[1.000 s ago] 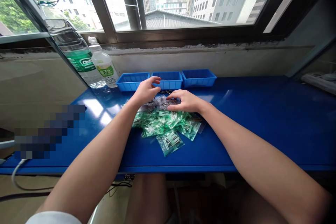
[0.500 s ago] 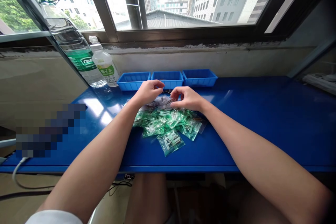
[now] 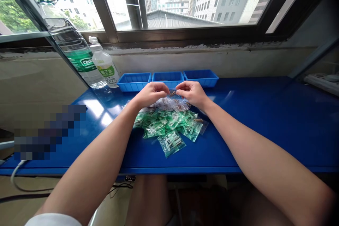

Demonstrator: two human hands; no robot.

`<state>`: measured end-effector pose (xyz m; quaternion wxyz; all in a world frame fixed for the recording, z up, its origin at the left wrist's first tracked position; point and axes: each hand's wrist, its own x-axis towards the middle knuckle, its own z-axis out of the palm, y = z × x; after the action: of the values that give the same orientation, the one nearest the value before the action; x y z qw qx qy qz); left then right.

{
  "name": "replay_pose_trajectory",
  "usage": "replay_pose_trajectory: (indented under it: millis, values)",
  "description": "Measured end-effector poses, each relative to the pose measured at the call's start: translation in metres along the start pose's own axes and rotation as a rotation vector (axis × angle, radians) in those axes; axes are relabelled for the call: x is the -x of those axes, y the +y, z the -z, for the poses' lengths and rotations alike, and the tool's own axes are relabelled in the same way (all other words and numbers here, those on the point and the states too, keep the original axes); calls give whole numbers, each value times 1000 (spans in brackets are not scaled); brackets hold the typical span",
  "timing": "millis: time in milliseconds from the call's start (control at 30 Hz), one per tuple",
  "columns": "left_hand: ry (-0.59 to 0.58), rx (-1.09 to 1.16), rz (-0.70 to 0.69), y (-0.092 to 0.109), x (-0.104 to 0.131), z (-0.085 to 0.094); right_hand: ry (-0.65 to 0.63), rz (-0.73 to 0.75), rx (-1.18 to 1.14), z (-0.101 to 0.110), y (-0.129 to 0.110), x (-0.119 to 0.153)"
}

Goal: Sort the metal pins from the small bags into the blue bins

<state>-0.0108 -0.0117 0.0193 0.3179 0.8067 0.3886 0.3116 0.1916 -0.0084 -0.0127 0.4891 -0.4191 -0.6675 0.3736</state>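
Note:
Above the far side of a pile, my left hand and my right hand face each other, fingers pinched. Between their fingertips shows a small clear plastic bag with thin brownish metal pieces in it, which look like screws. Both hands seem to grip its edges; the exact contact is too small to see. Just below lie several clear bags with similar pieces. Nearer to me spreads a heap of green-tinted bags of small pale and metal parts. One such bag lies at the front of the heap.
Three blue bins stand in a row behind my hands, against the wall. A large water bottle and a smaller bottle stand at the back left. A blurred-out object with a cable lies on the blue table at left.
My right hand has moved up and slightly right, away from the clear bags. My left hand has turned a little towards it. The small bag now shows between their fingertips.

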Motion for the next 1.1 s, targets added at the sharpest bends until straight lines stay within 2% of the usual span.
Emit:
replay_pose_trajectory:
  millis: [100,200,300,467,567,700,767,833,900,1100]
  values:
    - [-39,-31,0,3,1,0,4,-4,-6,-1,-2,1]
    - [24,-58,9,4,1,-2,26,-29,-21,-2,-3,0]
    - [187,-85,-9,2,-1,-5,84,-57,-39,-1,-3,-1]
    - [570,-209,-104,3,-1,-2,88,-57,24,0,1,-2]
    - [680,-299,-86,11,2,2,65,-16,119,1,2,-1]
    - [631,-347,-44,7,0,2,17,20,236,1,0,2]
    - [518,-386,-21,-4,-4,0,4,35,274,1,-1,3]
    - [356,-457,7,-16,-7,-2,-1,47,306,1,-2,3]
    - [286,-522,24,-24,-9,-3,-7,54,334,1,-3,4]
    - [330,-542,-4,-23,-8,-3,-28,78,390,1,-3,4]
